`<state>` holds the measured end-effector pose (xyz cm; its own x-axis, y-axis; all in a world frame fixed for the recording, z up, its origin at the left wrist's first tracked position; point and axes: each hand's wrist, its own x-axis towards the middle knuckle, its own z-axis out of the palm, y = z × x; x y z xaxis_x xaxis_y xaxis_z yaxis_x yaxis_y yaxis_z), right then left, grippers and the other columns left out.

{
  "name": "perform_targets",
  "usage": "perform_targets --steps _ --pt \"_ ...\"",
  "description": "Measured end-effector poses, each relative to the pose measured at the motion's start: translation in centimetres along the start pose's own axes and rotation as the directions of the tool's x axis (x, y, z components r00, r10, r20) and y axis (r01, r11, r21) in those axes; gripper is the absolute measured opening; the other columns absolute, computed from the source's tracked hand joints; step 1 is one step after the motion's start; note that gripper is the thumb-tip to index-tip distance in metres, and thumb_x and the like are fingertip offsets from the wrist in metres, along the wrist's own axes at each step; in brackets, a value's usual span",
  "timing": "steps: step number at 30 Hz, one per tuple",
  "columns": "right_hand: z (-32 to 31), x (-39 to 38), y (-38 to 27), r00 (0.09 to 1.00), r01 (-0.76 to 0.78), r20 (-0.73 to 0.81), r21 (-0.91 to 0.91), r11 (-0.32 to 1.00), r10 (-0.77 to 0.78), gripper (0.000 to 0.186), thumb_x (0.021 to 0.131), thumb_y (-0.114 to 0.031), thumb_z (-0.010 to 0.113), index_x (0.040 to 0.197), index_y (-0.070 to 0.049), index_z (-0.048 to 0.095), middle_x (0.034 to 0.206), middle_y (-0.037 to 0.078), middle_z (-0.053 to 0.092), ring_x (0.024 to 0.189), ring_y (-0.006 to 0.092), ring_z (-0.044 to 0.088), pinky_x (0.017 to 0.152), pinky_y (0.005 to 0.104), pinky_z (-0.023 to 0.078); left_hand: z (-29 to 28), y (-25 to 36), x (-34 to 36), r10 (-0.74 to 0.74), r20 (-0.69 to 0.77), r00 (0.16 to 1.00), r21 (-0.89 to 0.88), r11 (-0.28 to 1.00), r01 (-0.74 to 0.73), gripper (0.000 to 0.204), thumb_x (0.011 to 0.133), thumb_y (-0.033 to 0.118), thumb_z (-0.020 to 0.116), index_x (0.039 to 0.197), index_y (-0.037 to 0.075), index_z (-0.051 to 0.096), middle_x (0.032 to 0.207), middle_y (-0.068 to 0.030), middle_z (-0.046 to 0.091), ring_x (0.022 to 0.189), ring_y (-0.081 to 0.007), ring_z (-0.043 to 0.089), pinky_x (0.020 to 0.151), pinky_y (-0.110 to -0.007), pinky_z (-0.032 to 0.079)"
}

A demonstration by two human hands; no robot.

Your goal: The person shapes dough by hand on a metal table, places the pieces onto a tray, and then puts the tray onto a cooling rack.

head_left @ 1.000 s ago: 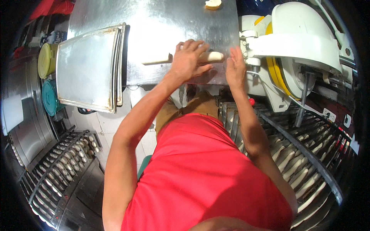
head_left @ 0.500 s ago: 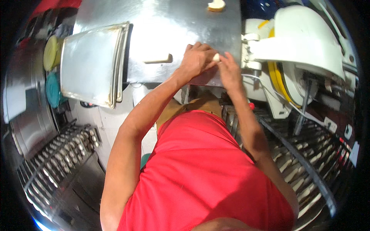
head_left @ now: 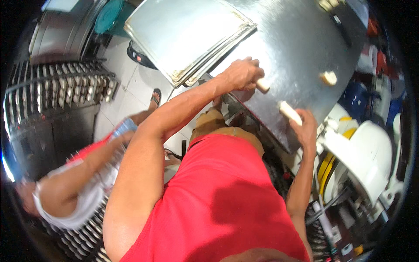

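My left hand is closed over a short pale dough stick, whose near end pokes out beyond the fingers by the front edge of the metal table. Farther right, my right hand grips the lower end of a second dough stick, which slants up and left above the tabletop. The two sticks are apart. A cut lump of dough lies on the table beyond my right hand.
Stacked flat baking trays overhang the table's left side. A white mixer with a yellow band stands at right. A knife and more dough pieces lie at the far end. At lower left, another person is beside racks of dough.
My view has turned. My hands, together over one dough piece before, are now apart: the left holds the stick that lay on the table, the right a dough stick. A person has come into view.
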<state>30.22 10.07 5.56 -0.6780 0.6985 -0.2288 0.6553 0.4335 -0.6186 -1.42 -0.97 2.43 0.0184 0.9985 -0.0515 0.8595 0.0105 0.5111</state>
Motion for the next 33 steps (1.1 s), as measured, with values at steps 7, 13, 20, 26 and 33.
perform_targets --steps 7,13,20,26,33 --pt "2.1 10.2 -11.6 0.958 0.285 0.005 0.089 0.954 -0.287 0.032 0.083 -0.020 0.078 0.108 -0.001 0.073 0.099 0.013 0.069 0.092 0.0258 0.068 0.084 0.0353 0.053 -7.7 -4.1 -10.7 -0.247 -0.305 0.920 -0.175 0.964 0.201 0.041 0.075 0.012 0.071 0.115 0.010 0.074 0.106 -0.0105 0.065 0.105 -0.0301 0.060 0.092 -0.041 0.054" --pt "10.3 25.0 -23.6 0.798 0.602 -0.147 0.132 0.788 -0.585 0.038 0.082 -0.025 0.079 0.111 -0.002 0.073 0.102 0.016 0.070 0.094 0.0315 0.066 0.086 0.0413 0.053 -12.0 -12.7 -14.4 -0.354 -0.318 0.880 -0.077 0.934 0.348 0.043 0.074 0.010 0.068 0.117 0.009 0.073 0.102 -0.0094 0.064 0.102 -0.0294 0.059 0.095 -0.042 0.053" --pt "13.7 27.1 -22.8 0.757 0.612 -0.137 -0.194 0.767 -0.639 0.051 0.081 -0.030 0.083 0.122 -0.003 0.071 0.114 0.017 0.070 0.105 0.0355 0.065 0.097 0.0452 0.051 -9.5 -16.1 -17.3 -0.376 -0.366 0.851 -0.165 0.926 0.339 0.072 0.074 0.008 0.072 0.144 0.011 0.056 0.141 -0.0164 0.057 0.131 -0.0353 0.052 0.111 -0.043 0.046" --pt "17.6 19.9 -27.2 0.722 0.685 0.060 0.080 0.724 -0.689 0.044 0.076 -0.023 0.084 0.112 -0.001 0.072 0.100 0.016 0.070 0.097 0.0352 0.063 0.088 0.0438 0.051 -10.1 -18.3 -17.6 -0.365 -0.351 0.862 -0.299 0.916 0.267 0.052 0.077 0.005 0.072 0.129 0.009 0.068 0.123 -0.0097 0.067 0.113 -0.0289 0.060 0.096 -0.039 0.053" --pt "19.8 20.8 -27.4 0.712 0.679 0.161 0.092 0.729 -0.684 0.039 0.076 -0.020 0.081 0.108 0.000 0.072 0.094 0.015 0.066 0.092 0.0360 0.059 0.087 0.0455 0.048 -11.5 -18.7 -17.7 -0.389 -0.286 0.875 -0.221 0.916 0.335 0.053 0.076 0.009 0.076 0.129 0.009 0.069 0.124 -0.0111 0.067 0.115 -0.0310 0.059 0.100 -0.041 0.052"
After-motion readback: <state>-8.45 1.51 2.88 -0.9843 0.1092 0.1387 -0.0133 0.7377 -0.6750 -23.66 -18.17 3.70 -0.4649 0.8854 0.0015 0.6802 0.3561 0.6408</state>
